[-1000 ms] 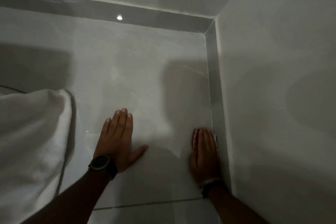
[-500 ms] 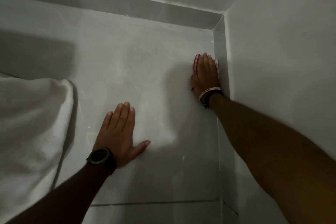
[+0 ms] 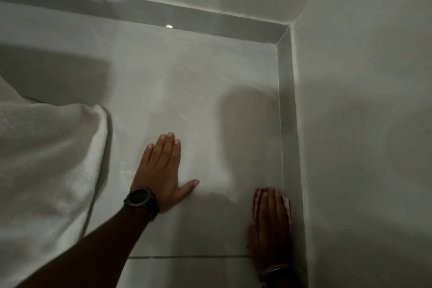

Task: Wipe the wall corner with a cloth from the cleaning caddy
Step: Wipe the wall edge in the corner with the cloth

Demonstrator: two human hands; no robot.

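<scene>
The wall corner (image 3: 286, 110) is a grey tiled strip where the tiled surface meets a plain wall on the right. My right hand (image 3: 271, 224) lies flat low against that strip and presses a red-and-white cloth (image 3: 286, 204) under its palm; only the cloth's edges show past the fingers. My left hand (image 3: 163, 175), with a dark watch on the wrist, rests flat and open on the tile, well left of the cloth. The cleaning caddy is out of view.
A white towel (image 3: 51, 170) hangs or lies bunched at the left edge. A grey border strip (image 3: 140, 7) runs along the top. A grout line (image 3: 187, 257) crosses the tile below my hands. The light is dim.
My right hand has slid the cloth back down along the corner strip, from high near the top half a second ago to low near the grout line. My left hand stays planted.
</scene>
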